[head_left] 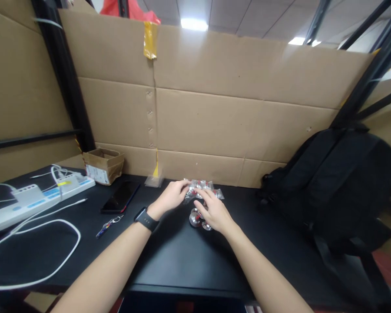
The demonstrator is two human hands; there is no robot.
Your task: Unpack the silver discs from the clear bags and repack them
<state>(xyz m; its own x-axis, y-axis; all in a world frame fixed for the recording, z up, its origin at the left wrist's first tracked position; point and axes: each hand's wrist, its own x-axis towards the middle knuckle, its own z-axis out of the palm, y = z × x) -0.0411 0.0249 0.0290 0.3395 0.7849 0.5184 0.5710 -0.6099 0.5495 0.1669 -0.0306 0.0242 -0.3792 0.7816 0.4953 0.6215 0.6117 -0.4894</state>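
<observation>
Both my hands reach to the middle of a black table (182, 252). My left hand (171, 198), with a black watch on its wrist, has its fingers closed on a heap of small clear plastic bags (203, 188) holding red and silver parts. My right hand (213, 211) rests on the same heap, its fingers curled over the bags. Under my right hand lie shiny silver round parts (195, 217) with a bit of red; the hand covers part of them.
A black phone (120, 196), a small keyring (108, 225) and a clear bag (154, 180) lie left of my hands. A white power strip (35, 198) with white cables and a small cardboard box (103, 165) are at far left. A black backpack (339, 182) leans right. Cardboard walls surround.
</observation>
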